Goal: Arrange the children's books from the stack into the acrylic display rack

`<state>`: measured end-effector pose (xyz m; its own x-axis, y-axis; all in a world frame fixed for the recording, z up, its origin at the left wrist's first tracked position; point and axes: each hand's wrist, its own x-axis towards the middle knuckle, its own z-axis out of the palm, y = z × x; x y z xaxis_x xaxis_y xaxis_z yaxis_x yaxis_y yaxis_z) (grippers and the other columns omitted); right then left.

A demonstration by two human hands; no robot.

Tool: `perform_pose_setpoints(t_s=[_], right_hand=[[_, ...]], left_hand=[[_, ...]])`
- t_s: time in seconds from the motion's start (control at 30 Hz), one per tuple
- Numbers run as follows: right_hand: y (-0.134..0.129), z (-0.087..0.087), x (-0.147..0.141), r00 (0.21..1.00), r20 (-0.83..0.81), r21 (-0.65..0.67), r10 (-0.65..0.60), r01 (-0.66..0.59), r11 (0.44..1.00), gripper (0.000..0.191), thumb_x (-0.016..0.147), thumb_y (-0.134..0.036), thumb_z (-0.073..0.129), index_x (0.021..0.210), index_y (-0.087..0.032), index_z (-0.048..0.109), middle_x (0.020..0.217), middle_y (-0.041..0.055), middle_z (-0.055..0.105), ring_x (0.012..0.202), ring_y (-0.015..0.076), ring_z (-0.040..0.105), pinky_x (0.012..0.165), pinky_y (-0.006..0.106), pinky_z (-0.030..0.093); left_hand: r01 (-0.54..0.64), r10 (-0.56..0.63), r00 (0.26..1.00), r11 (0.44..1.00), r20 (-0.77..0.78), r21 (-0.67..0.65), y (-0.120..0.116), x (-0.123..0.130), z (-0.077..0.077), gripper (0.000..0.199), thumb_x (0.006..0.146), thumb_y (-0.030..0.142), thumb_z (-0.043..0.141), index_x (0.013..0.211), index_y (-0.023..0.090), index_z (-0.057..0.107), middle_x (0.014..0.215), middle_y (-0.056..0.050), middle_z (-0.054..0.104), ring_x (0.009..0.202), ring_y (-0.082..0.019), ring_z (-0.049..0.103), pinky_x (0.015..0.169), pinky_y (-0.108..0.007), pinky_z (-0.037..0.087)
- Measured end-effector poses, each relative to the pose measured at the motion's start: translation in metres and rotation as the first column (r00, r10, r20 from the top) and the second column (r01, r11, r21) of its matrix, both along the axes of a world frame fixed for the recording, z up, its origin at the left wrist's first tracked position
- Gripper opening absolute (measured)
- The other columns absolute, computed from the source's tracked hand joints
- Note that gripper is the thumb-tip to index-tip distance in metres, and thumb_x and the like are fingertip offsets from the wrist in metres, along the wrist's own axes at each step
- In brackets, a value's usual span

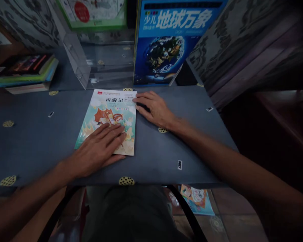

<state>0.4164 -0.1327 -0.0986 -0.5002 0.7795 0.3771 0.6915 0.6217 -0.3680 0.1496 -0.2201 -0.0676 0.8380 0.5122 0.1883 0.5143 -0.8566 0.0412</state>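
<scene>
A closed paperback book point(111, 111) with an illustrated green and white cover lies flat on the dark grey cloth of the table point(156, 151). Across the lower part of its cover rests my left hand point(101, 146), palm down with the fingers stretched out; the thumb lies by the bottom edge. My right hand point(153, 107) is at the book's upper right edge, fingers reaching to the cover's side and slightly apart. Neither hand is wrapped round anything. Part of the cover picture is hidden under my left hand.
Behind the book stands a clear plastic rack point(78, 64) with a green-edged book point(96, 16). To its right a large blue book with a globe point(164, 50) is upright. A stack of books point(25, 72) lies at the left. Another book point(198, 200) is on the floor.
</scene>
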Motion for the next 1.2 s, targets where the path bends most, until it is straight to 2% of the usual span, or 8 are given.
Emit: perform_pose_setpoints(t_s=[0.1, 0.2, 0.3, 0.43, 0.67, 0.8, 1.03, 1.2], right_hand=[[-0.013, -0.001, -0.005, 0.999, -0.050, 0.042, 0.010, -0.008, 0.999, 0.033, 0.100, -0.036, 0.046, 0.115, -0.019, 0.069, 0.124, 0.0129, 0.069, 0.124, 0.0314, 0.055, 0.104, 0.052, 0.043], [-0.027, 0.001, -0.012, 0.983, -0.153, 0.068, 0.103, -0.094, 0.993, 0.030, 0.101, -0.033, 0.045, 0.104, -0.017, 0.071, 0.107, 0.0121, 0.074, 0.110, 0.0277, 0.063, 0.098, 0.047, 0.048], [-0.040, 0.006, -0.021, 0.947, -0.270, 0.040, 0.175, -0.170, 0.985, 0.029, 0.102, -0.030, 0.046, 0.099, -0.016, 0.071, 0.098, 0.0094, 0.075, 0.098, 0.0230, 0.068, 0.092, 0.041, 0.051], [-0.054, 0.012, -0.027, 0.909, -0.374, -0.046, 0.182, -0.215, 0.976, 0.027, 0.101, -0.029, 0.047, 0.098, -0.016, 0.071, 0.095, 0.0075, 0.076, 0.091, 0.0194, 0.069, 0.084, 0.035, 0.054], [-0.062, 0.012, -0.024, 0.885, -0.412, -0.088, 0.219, -0.278, 0.957, 0.026, 0.098, -0.034, 0.056, 0.112, -0.016, 0.069, 0.098, 0.0073, 0.074, 0.096, 0.0191, 0.067, 0.087, 0.036, 0.054], [-0.062, 0.010, -0.023, 0.886, -0.413, -0.101, 0.211, -0.274, 0.956, 0.034, 0.096, -0.034, 0.061, 0.124, -0.016, 0.064, 0.101, 0.0074, 0.073, 0.098, 0.0192, 0.067, 0.090, 0.036, 0.053], [-0.062, 0.008, -0.022, 0.891, -0.404, -0.128, 0.206, -0.278, 0.952, 0.045, 0.095, -0.041, 0.062, 0.134, -0.019, 0.057, 0.104, 0.0060, 0.072, 0.103, 0.0209, 0.066, 0.096, 0.040, 0.051], [-0.062, 0.007, -0.022, 0.894, -0.384, -0.130, 0.231, -0.300, 0.945, 0.058, 0.094, -0.046, 0.062, 0.142, -0.018, 0.048, 0.111, 0.0085, 0.070, 0.106, 0.0229, 0.065, 0.099, 0.043, 0.049]], left_hand=[[0.041, -0.045, 0.997, 0.997, 0.055, 0.068, 0.000, 0.005, -0.001, 0.043, 0.100, 0.040, 0.052, 0.130, 0.011, 0.059, 0.134, -0.017, 0.065, 0.133, -0.030, 0.055, 0.114, -0.048, 0.044], [0.065, -0.073, 0.994, 0.992, 0.079, 0.104, 0.001, 0.005, 0.001, 0.041, 0.099, 0.039, 0.054, 0.126, 0.009, 0.060, 0.128, -0.016, 0.069, 0.126, -0.029, 0.061, 0.108, -0.047, 0.050], [0.061, -0.073, 0.991, 0.992, 0.109, 0.113, 0.001, 0.005, 0.004, 0.036, 0.099, 0.036, 0.053, 0.123, 0.011, 0.062, 0.125, -0.014, 0.070, 0.123, -0.028, 0.063, 0.106, -0.045, 0.052], [0.067, -0.083, 0.990, 0.989, 0.117, 0.133, 0.001, 0.006, 0.005, 0.035, 0.100, 0.033, 0.052, 0.123, 0.008, 0.062, 0.125, -0.016, 0.070, 0.121, -0.029, 0.065, 0.103, -0.047, 0.055], [0.055, -0.072, 0.991, 0.988, 0.115, 0.146, 0.000, 0.006, 0.003, 0.033, 0.101, 0.031, 0.050, 0.123, 0.010, 0.063, 0.126, -0.015, 0.070, 0.122, -0.029, 0.064, 0.102, -0.047, 0.055], [0.054, -0.071, 0.990, 0.989, 0.119, 0.140, 0.000, 0.005, 0.003, 0.033, 0.100, 0.030, 0.052, 0.124, 0.011, 0.062, 0.126, -0.014, 0.070, 0.123, -0.029, 0.063, 0.104, -0.047, 0.054], [0.070, -0.090, 0.988, 0.985, 0.123, 0.157, 0.000, 0.006, 0.004, 0.031, 0.100, 0.025, 0.050, 0.122, 0.008, 0.063, 0.126, -0.016, 0.070, 0.121, -0.030, 0.064, 0.101, -0.048, 0.056], [0.062, -0.085, 0.987, 0.985, 0.140, 0.158, 0.000, 0.006, 0.002, 0.029, 0.099, 0.025, 0.052, 0.120, 0.010, 0.064, 0.125, -0.015, 0.071, 0.121, -0.029, 0.064, 0.102, -0.047, 0.055]])
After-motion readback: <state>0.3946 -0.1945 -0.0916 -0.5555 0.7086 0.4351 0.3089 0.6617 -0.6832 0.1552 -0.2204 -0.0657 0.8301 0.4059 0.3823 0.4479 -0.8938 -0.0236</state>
